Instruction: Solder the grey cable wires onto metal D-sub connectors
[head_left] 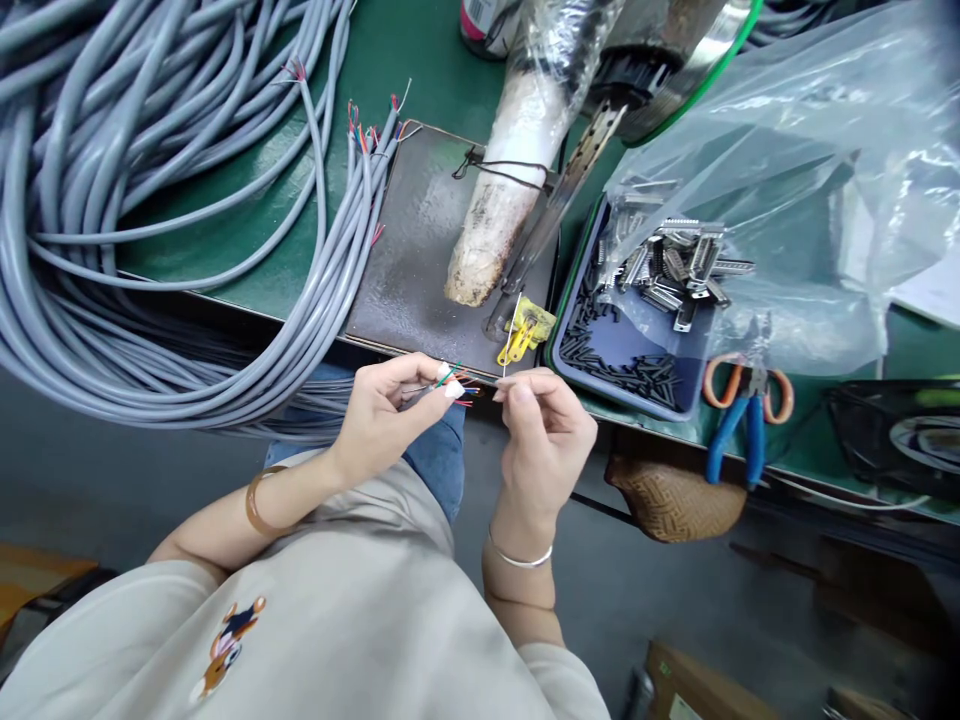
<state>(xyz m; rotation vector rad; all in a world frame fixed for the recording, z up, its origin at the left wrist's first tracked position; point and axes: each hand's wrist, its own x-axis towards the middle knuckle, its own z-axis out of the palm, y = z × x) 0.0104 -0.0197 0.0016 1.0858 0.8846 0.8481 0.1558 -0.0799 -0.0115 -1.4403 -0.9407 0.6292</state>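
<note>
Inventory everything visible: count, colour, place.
Cables: many, grey, left
Bench: one, green, upper half
Board: one, grey, on bench
Wrapped tube: one, white, over board
Rod: one, brownish, beside tube
Yellow items: count unclear, yellow, on board
Tray: one, blue, beside board
Connectors: many, silver, in tray
Small pieces: many, black, in tray
Bag: one, clear, over tray
Pliers: one, blue-handled, right of tray
Scissors: one, orange-handled, overlapping pliers
Woven item: one, brown, below bench
Wires: several, multicoloured, centre
Strand: one, white, centre
Left hand: one, bare, holding wires
Right hand: one, bare, holding strand

Coloured wires: green, orange, red; splayed, in left hand. White strand: thin, straight, slightly tilted, pinched in right hand.
</note>
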